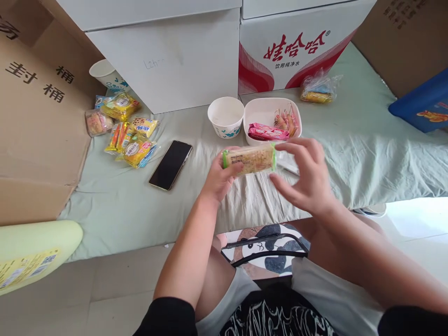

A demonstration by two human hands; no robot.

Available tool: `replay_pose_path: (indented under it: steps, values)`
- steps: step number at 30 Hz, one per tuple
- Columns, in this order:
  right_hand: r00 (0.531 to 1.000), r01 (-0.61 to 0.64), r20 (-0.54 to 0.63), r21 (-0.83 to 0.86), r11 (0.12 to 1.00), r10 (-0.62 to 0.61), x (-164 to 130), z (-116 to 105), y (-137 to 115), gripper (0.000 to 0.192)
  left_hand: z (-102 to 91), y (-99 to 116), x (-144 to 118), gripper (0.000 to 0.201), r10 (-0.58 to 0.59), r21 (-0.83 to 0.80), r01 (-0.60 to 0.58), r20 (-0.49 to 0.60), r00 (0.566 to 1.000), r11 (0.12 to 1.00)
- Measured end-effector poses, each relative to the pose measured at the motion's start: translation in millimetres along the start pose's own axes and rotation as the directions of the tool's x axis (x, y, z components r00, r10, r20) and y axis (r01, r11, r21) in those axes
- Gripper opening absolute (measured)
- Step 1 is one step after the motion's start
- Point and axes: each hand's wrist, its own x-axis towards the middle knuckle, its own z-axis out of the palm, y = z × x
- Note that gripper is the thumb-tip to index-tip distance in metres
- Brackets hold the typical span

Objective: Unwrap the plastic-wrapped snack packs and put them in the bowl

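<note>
A wrapped snack bar [249, 159] with green ends is held level between both hands above the pale green sheet [119, 205]. My left hand [219, 179] grips its left end from below. My right hand [308, 175] pinches its right end with thumb and forefinger, the other fingers spread. Just behind the bar stands a white oval bowl [257, 111] holding a pink wrapped snack [268, 132] and several small packets. A white paper cup [226, 116] stands to the bowl's left.
A black phone [171, 164] lies left of my hands. Several yellow snack packets [131, 135] and another paper cup [105, 74] lie at far left. A bagged snack [319, 88] sits by the red-and-white carton [297, 51]. Cardboard boxes [35, 116] line the left side.
</note>
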Motion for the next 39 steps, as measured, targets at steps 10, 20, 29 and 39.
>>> replay_pose_path:
  steps: [10, 20, 29, 39]
  values:
    - [0.726, -0.659, 0.530, 0.720, 0.220, 0.438, -10.3, 33.9, 30.1, 0.048, -7.2, -17.2, -9.4, 0.032, 0.527, 0.553, -0.534, 0.189, 0.829, 0.640]
    - [0.704, -0.614, 0.523, 0.789, 0.040, 0.481, -0.4, 23.4, 42.3, 0.042, 13.8, -37.4, -29.4, 0.059, 0.474, 0.677, -0.736, 0.647, 0.597, 0.002]
    - [0.726, -0.640, 0.385, 0.682, 0.354, 0.570, -2.1, 28.4, 48.6, 0.025, 7.2, -48.7, -30.7, 0.068, 0.502, 0.745, -0.665, 0.556, 0.662, 0.052]
    - [0.880, -0.437, 0.012, 0.417, 0.797, 0.475, -18.9, 51.3, 59.2, 0.028, -3.2, -48.9, -17.7, 0.042, 0.345, 0.728, -0.333, 0.141, 0.928, 0.599]
